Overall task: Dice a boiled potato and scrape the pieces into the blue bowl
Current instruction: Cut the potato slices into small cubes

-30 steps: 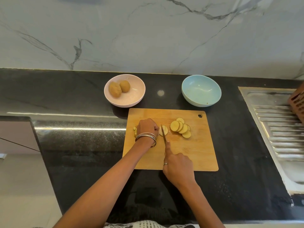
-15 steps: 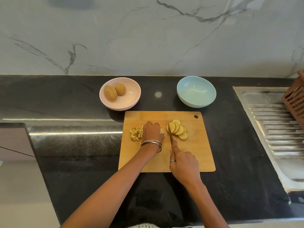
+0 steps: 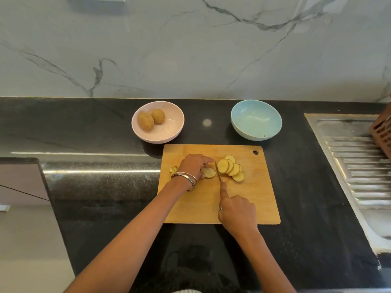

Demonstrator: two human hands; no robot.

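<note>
On the wooden cutting board (image 3: pixel 254 204) my left hand (image 3: pixel 193 166) pinches a potato slice (image 3: pixel 209 173) flat against the wood. My right hand (image 3: pixel 237 210) grips a knife (image 3: pixel 218 171), index finger stretched along the blade's back; the blade stands just right of the held slice. Several round potato slices (image 3: pixel 231 168) lie overlapping to the right of the blade. A small heap of diced pieces (image 3: pixel 173 170) peeks out left of my left wrist. The blue bowl (image 3: pixel 256 119) stands behind the board's right half, almost empty.
A pink bowl (image 3: pixel 169 134) with two whole potatoes (image 3: pixel 150 119) stands behind the board's left corner. A steel sink drainboard (image 3: pixel 359 166) and a brown basket (image 3: pixel 382 134) lie at the right. The black counter's front edge is close to my body.
My left hand has drawn one slice out of the stack and now holds it left of the blade. The knife sits between that slice and the others.
</note>
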